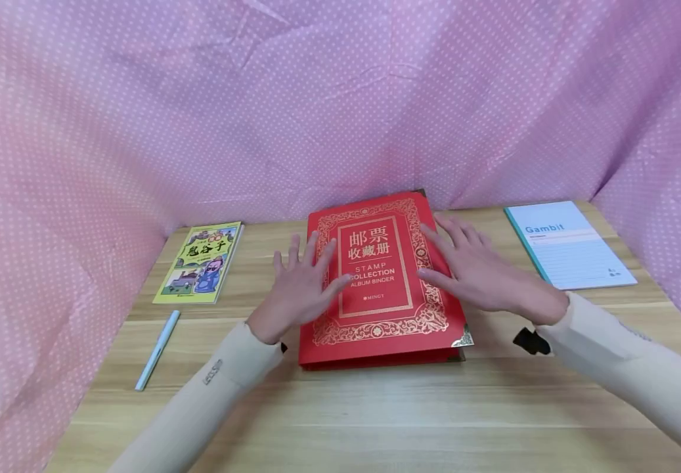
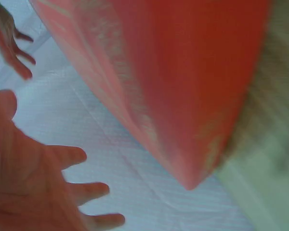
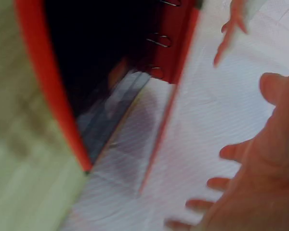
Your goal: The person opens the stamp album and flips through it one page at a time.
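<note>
Pink cloth (image 1: 139, 118) with fine white dots, creased and draped, encloses the scene at 9, 12 and 3 o'clock. Below it lies a tabletop (image 1: 375, 407) of pale wood-grain laminate, flat and matte.

Item 1: stamp album binder (image 1: 383, 279), centre of the tabletop. Rectangular, thick, hard red cover with gold filigree border, gold Chinese and English lettering, and metal corner caps. Lies flat and closed in the head view. The right wrist view, blurred, shows metal rings inside the red spine.

Item 2: left hand (image 1: 301, 289), at the binder's 9 o'clock edge. Palm down, fingers straight and spread, gripping nothing; fingertips overlap the cover's left border. Contact with the cover cannot be told. Cream knit sleeve (image 1: 210, 387) to the wrist.

Item 3: right hand (image 1: 482, 269), at the binder's 3 o'clock edge. Palm down, fingers extended and splayed, holding nothing; fingertips reach over the right border.

Item 4: yellow paperback (image 1: 201, 261), at 9 o'clock, thin, glossy cartoon cover, well apart from the binder.

Item 5: pale blue pen (image 1: 157, 350), at 8 o'clock, slim cylinder, lying diagonal below the paperback.

Item 6: notebook (image 1: 569, 244), at 3 o'clock, white lined cover with teal spine, printed "Gambit".
</note>
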`<act>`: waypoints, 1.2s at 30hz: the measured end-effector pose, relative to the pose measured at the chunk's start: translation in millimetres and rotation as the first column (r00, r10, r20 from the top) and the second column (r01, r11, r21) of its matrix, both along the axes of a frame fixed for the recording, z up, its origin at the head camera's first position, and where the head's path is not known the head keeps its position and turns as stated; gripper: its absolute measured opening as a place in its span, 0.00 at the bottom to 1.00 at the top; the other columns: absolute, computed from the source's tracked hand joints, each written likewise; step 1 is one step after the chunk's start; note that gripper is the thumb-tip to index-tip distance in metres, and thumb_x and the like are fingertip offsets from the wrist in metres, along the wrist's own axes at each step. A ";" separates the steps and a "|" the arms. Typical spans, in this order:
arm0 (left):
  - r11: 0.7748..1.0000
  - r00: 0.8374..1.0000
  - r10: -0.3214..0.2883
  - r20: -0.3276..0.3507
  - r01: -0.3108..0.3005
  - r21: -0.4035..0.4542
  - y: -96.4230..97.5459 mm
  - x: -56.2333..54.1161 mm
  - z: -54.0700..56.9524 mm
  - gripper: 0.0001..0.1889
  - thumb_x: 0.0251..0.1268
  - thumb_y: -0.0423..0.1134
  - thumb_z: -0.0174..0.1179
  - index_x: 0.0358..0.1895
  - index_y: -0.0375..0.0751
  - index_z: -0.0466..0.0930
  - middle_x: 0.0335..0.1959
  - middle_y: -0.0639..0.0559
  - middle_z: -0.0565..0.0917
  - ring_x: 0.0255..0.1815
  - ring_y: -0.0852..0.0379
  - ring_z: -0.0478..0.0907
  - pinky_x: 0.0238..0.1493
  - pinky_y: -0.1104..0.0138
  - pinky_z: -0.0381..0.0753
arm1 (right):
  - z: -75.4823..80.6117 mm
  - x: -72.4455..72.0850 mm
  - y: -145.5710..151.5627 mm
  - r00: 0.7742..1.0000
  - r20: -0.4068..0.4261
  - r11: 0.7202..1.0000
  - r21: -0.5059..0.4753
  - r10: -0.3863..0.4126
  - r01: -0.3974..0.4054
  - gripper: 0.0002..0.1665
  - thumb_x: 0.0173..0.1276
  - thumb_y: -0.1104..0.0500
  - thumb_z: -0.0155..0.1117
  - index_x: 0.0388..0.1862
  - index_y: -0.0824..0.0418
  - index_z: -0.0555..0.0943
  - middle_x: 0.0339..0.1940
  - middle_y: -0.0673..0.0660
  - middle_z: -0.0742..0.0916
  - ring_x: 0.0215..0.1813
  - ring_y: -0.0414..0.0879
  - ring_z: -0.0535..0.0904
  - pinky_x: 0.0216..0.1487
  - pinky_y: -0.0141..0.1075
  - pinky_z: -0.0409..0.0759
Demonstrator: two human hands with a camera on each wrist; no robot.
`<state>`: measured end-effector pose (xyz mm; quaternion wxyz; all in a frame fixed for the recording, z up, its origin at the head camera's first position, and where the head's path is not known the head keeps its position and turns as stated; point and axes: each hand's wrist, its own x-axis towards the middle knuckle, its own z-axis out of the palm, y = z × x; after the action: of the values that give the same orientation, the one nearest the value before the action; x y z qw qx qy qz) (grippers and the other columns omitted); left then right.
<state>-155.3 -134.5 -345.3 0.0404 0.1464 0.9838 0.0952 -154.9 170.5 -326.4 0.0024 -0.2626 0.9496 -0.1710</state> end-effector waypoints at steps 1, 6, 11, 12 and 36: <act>0.999 1.000 -0.012 -0.009 0.013 0.030 -4.7 1.3 -1.8 0.41 0.66 0.65 0.44 0.76 0.50 0.47 0.75 0.41 0.46 0.73 0.36 0.37 0.65 0.37 0.38 | -3.9 2.4 3.4 1.000 0.008 0.999 -0.038 0.010 -0.010 0.47 0.69 0.37 0.52 0.77 0.56 0.48 0.76 0.61 0.49 0.73 0.61 0.45 0.64 0.63 0.51; 0.995 1.000 -0.008 -0.020 0.010 0.100 -29.7 11.9 -17.1 0.31 0.69 0.51 0.52 0.69 0.39 0.62 0.64 0.41 0.65 0.62 0.44 0.61 0.62 0.48 0.62 | -30.2 21.1 19.4 0.999 0.042 0.973 -0.229 -0.002 0.012 0.39 0.73 0.49 0.52 0.75 0.62 0.52 0.72 0.64 0.57 0.70 0.60 0.54 0.62 0.60 0.62; 0.993 0.998 0.020 0.054 -0.026 0.115 -38.1 23.3 -33.6 0.30 0.69 0.49 0.53 0.68 0.34 0.64 0.59 0.42 0.71 0.58 0.47 0.68 0.59 0.53 0.71 | -48.5 39.5 21.8 0.997 0.081 0.943 -0.329 -0.019 0.045 0.35 0.74 0.53 0.51 0.74 0.64 0.54 0.68 0.63 0.66 0.64 0.57 0.66 0.60 0.57 0.66; 0.991 0.997 0.028 0.068 -0.036 0.129 -37.6 24.9 -35.3 0.30 0.69 0.49 0.53 0.68 0.35 0.64 0.59 0.42 0.71 0.57 0.48 0.68 0.58 0.53 0.71 | -49.3 42.0 21.6 0.996 0.092 0.939 -0.341 -0.017 0.048 0.35 0.74 0.54 0.51 0.74 0.64 0.55 0.68 0.63 0.67 0.64 0.57 0.66 0.60 0.57 0.66; 0.868 0.909 -0.129 -0.397 0.297 0.397 9.9 41.1 51.9 0.24 0.73 0.43 0.46 0.69 0.40 0.62 0.62 0.46 0.72 0.61 0.50 0.68 0.60 0.57 0.68 | 30.4 42.2 -34.2 0.852 -0.459 0.592 -0.624 0.250 -0.510 0.40 0.76 0.43 0.41 0.70 0.75 0.54 0.70 0.73 0.61 0.67 0.60 0.61 0.63 0.40 0.65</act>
<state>-114.2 -124.6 -293.4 -0.1638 0.2761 0.9028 0.2862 -112.7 136.2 -295.9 -0.2205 -0.4651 0.7086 -0.4826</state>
